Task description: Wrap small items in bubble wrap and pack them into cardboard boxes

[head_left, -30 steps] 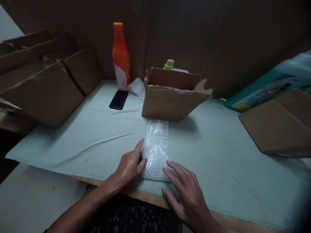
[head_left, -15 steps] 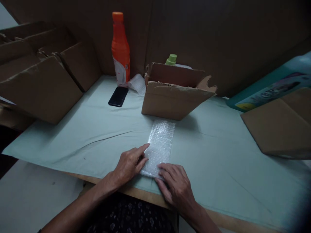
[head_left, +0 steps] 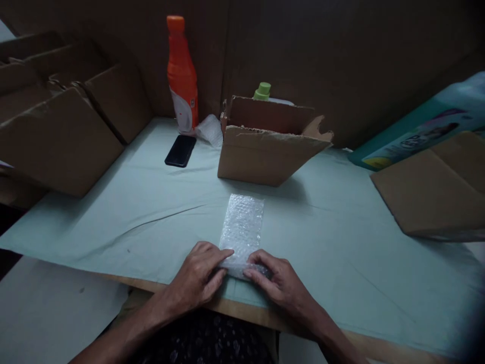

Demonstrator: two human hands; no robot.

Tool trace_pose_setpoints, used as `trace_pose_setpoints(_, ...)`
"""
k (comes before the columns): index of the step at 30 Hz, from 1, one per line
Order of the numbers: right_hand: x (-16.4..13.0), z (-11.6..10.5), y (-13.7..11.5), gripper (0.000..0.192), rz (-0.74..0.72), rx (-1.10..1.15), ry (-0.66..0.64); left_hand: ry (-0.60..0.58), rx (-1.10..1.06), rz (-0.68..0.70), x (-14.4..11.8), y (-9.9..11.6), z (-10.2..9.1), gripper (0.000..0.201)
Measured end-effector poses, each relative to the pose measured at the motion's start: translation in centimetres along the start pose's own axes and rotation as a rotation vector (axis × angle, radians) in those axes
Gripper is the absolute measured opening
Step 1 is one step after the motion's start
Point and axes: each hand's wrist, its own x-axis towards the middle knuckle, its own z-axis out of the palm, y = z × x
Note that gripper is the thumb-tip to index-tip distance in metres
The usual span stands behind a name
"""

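Hands pinching bubble wrap (near edge hidden), contents seemingly indistinct

We now have both hands, left hand and right hand, drawn back to the bubble wrap's near end, fingertips pinching it.

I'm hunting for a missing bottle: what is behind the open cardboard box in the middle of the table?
Behind the open cardboard box a green bottle cap sticks up, with a pale edge beside it. The box wall covers the rest, so the bottle's body cannot be seen.
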Motion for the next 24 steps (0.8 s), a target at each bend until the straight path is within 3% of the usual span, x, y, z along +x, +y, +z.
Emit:
trace_pose_setpoints(2,-0.2,-0.3,0.1,0.008,-0.034,-0.097,0.196,0.039,0.046,-0.073,0.5,-0.4,0.7,0.036)
trace_pose_setpoints(4,-0.7,-0.1,0.2,0.019,-0.164,-0.268,0.404,0.070,0.136,-0.124,1.1,-0.9,1.2,0.037)
trace_pose_setpoints(5,-1.0,0.1,0.2,0.022,-0.232,-0.344,0.436,0.075,0.183,-0.137,1.5,-1.0,1.3,0.039)
trace_pose_setpoints(8,-1.2,1.0,0.3,0.023,-0.333,-0.504,0.298,0.093,0.276,-0.137,2.3,-1.2,1.5,0.042)
trace_pose_setpoints(11,-0.6,1.8,0.5,0.023,-0.330,-0.546,0.213,0.113,0.257,-0.017,2.1,-0.8,1.0,0.044)
trace_pose_setpoints(13,-0.3,1.8,0.7,0.024,-0.307,-0.466,0.202,0.068,0.193,0.063,1.4,-0.2,0.4,0.049)
trace_pose_setpoints(16,-0.3,1.3,0.8,0.024,-0.248,-0.278,0.125,0.020,0.083,0.037,0.1,0.6,-0.2,0.052)
trace_pose_setpoints(18,-0.4,0.9,0.8,0.025,-0.233,-0.246,0.146,0.041,0.077,-0.006,0.0,0.7,-0.2,0.050)
trace_pose_setpoints(22,-0.2,0.9,0.7,0.029,-0.269,-0.456,0.352,0.111,0.264,-0.075,2.0,-0.4,0.5,0.040)
trace_pose_setpoints(24,0.0,1.2,0.7,0.030,-0.303,-0.525,0.290,0.107,0.351,-0.125,3.1,-1.1,0.7,0.039)
